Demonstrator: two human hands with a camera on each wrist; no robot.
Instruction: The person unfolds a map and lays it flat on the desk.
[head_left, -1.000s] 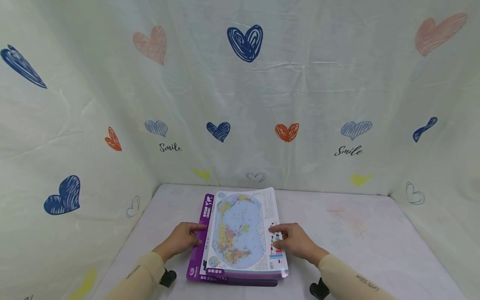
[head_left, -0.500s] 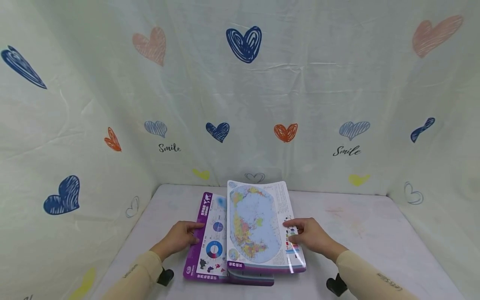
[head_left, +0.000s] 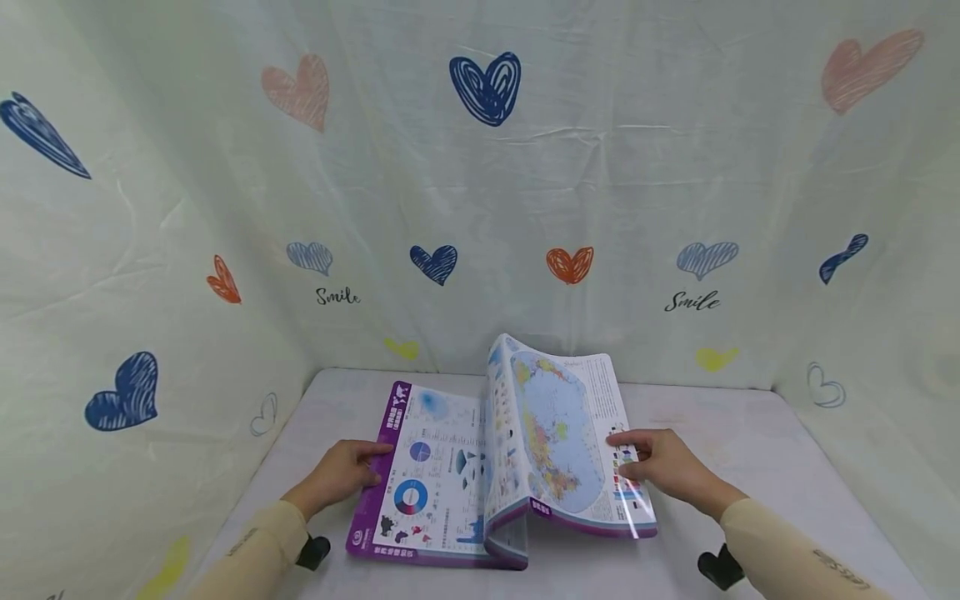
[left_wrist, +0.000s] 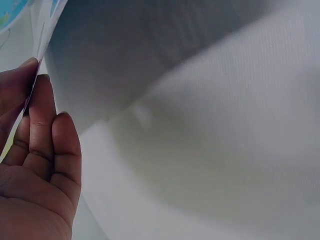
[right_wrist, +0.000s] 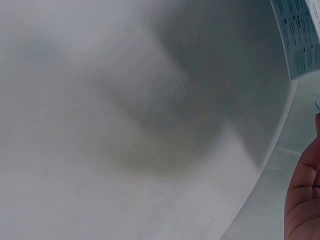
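Observation:
A folded world map point(head_left: 435, 508) with a purple border is partly unfolded over the table, showing charts on its left panel. Its right panel, printed with a coloured world map, is raised and bends up along a crease in the middle. My left hand point(head_left: 337, 475) pinches the purple left edge. In the left wrist view, the left hand point(left_wrist: 40, 165) has thumb and fingers on either side of the sheet's edge. My right hand point(head_left: 671, 467) pinches the right edge of the raised panel. Only part of the right hand point(right_wrist: 305, 195) shows in the right wrist view.
The white table point(head_left: 720, 492) extends to both sides of the map. Behind it hangs a pale curtain point(head_left: 630, 192) printed with hearts and "Smile". A dark wrist device point(head_left: 722, 568) is on the right forearm, another on the left.
My right hand has moved right, drawing the map's top panel away from the left one and opening the fold. My left hand has shifted slightly left, still pinching the purple edge.

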